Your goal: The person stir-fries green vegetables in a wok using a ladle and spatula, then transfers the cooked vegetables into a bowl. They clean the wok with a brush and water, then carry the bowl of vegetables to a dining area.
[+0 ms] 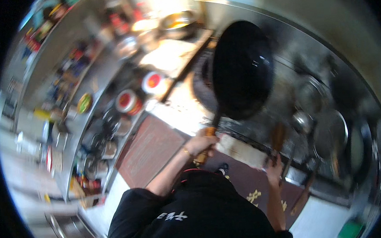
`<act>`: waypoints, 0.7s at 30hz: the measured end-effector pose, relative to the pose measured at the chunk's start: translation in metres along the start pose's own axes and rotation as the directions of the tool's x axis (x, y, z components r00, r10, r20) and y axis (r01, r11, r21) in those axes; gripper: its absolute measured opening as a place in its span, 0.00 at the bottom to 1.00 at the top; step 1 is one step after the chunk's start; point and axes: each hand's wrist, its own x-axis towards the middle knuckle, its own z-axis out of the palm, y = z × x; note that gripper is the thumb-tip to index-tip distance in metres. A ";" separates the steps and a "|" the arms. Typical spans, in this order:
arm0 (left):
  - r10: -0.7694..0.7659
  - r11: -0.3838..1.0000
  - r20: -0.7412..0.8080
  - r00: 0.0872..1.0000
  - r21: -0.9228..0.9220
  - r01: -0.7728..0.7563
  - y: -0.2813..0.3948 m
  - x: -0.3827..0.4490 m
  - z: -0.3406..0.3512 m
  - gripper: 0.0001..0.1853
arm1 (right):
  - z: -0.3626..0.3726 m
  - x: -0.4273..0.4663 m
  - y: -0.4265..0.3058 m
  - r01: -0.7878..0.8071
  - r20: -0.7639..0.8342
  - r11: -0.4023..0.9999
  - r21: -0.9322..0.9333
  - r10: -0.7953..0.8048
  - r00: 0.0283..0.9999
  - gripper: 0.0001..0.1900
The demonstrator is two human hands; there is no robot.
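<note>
My left hand (202,142) grips the wooden handle (210,131) of a large black wok (242,71). The wok is tilted up above the stove, its dark inside facing right. A round burner opening (204,80) shows partly behind its left edge. Lower right, my right hand (274,168) is closed around the near end of a brown, brush-like tool (278,136), blurred by motion. A folded pale cloth (243,148) lies along the stove's front edge, just left of that hand.
A metal ladle (302,121) and round pans (330,133) occupy the stove's right side. Red-labelled tubs (127,101) stand at left, near a reddish-brown board (151,150). Steel shelving (93,111) holds bowls and containers. A dark mat (238,178) covers the floor.
</note>
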 end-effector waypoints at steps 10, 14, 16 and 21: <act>0.080 0.859 0.246 0.966 -0.508 0.058 -0.121 -0.032 -0.043 0.07 | 0.030 0.002 -0.014 -0.166 -0.043 0.920 -0.355 0.161 0.986 0.34; 0.103 0.847 0.308 0.946 -0.526 0.079 -0.151 -0.031 -0.064 0.11 | 0.037 0.033 0.040 -0.121 -0.084 0.783 -0.611 0.088 0.993 0.37; 0.139 0.902 0.300 0.944 -0.432 0.004 -0.161 -0.034 -0.077 0.15 | 0.006 0.061 0.067 0.035 0.115 0.891 -0.452 0.019 0.993 0.33; 0.169 0.986 0.437 0.884 -0.059 -0.159 -0.195 -0.077 -0.129 0.34 | -0.019 0.071 -0.015 0.222 0.040 0.899 -0.377 -0.224 0.974 0.24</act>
